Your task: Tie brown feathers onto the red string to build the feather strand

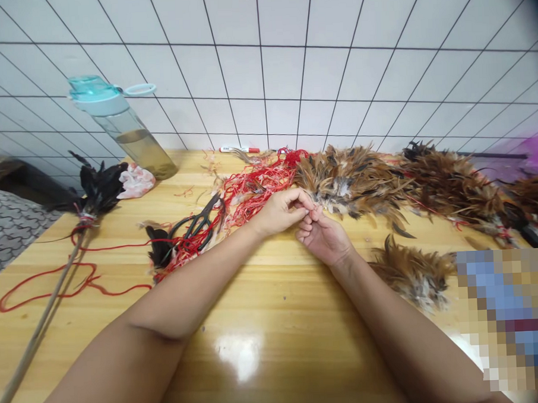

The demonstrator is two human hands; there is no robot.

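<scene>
My left hand [284, 213] and my right hand [324, 236] meet above the middle of the table, fingertips pinched together. Whatever they pinch is too small to make out. Just behind them lies a tangle of red string [255, 190], beside a large bundle of brown feathers [352, 177]. Dark-handled scissors [198, 223] rest on more red scraps, left of my left forearm. A smaller clump of brown feathers [412, 269] lies to the right of my right wrist.
At far left, a stick [46, 318] carries black feathers [101, 185] tied with red cord [94, 279]. A water bottle [132, 136] leans beside crumpled tissue [137, 181]. A red-and-white marker [239, 149] lies by the tiled wall [285, 70]. More feather bundles [455, 187] line the right.
</scene>
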